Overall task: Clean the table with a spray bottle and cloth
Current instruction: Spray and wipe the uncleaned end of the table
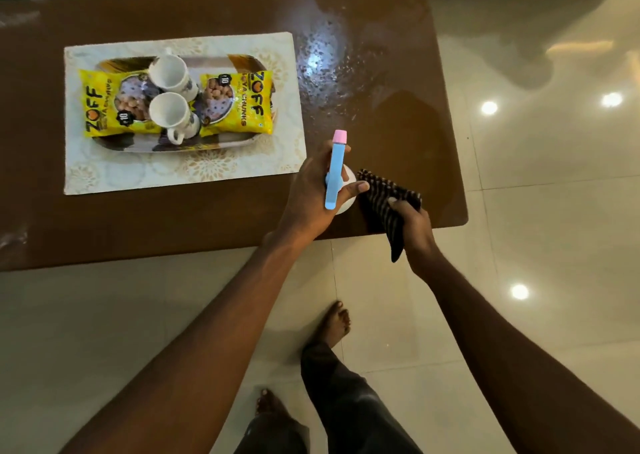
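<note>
My left hand (313,190) grips a spray bottle (335,169) with a blue head, pink nozzle and white body, held over the near right part of the brown table (207,218), nozzle aimed away from me. Spray droplets (322,65) glisten on the tabletop beyond the nozzle. Just to the right, my right hand (414,225) holds a dark striped cloth (386,199), which lies partly on the table near its front edge and hangs down past it.
A patterned white placemat (183,173) on the left carries a tray (225,142) with two yellow snack packets (100,103) and two white cups (169,72). The table's right edge meets a glossy tiled floor (536,194). My bare feet (334,325) stand below the front edge.
</note>
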